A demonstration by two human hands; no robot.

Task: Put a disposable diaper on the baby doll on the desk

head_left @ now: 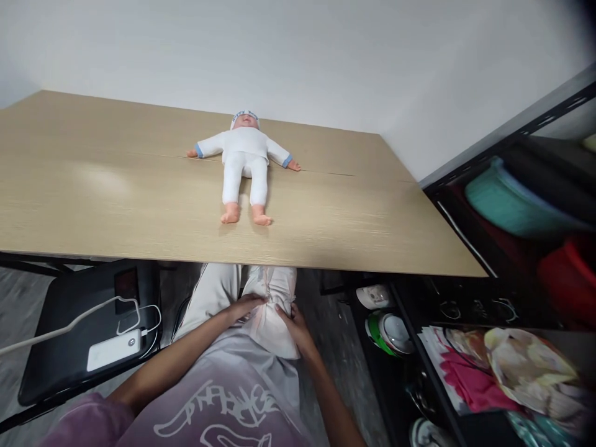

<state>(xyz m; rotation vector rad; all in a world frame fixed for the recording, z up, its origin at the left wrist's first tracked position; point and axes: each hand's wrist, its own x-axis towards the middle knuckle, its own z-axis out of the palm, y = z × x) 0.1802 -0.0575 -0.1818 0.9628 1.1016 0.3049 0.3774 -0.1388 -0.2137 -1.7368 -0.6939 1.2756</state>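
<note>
A baby doll [244,166] in a white suit and a cap lies on its back on the wooden table [116,198], arms spread, feet towards me. Below the table's front edge, on my lap, my left hand [245,307] and my right hand [295,324] both grip a folded white nappy [272,304]. The left hand's fingers curl over its left side. My right hand's fingers press on its right edge. Both hands are well below and in front of the doll.
A black chair [69,347] at my left carries a white power bank [113,349] with a white cable. At my right a dark shelf unit [488,298] holds bowls, colourful cloths and a teal basin [512,202]. A white wall stands behind the table.
</note>
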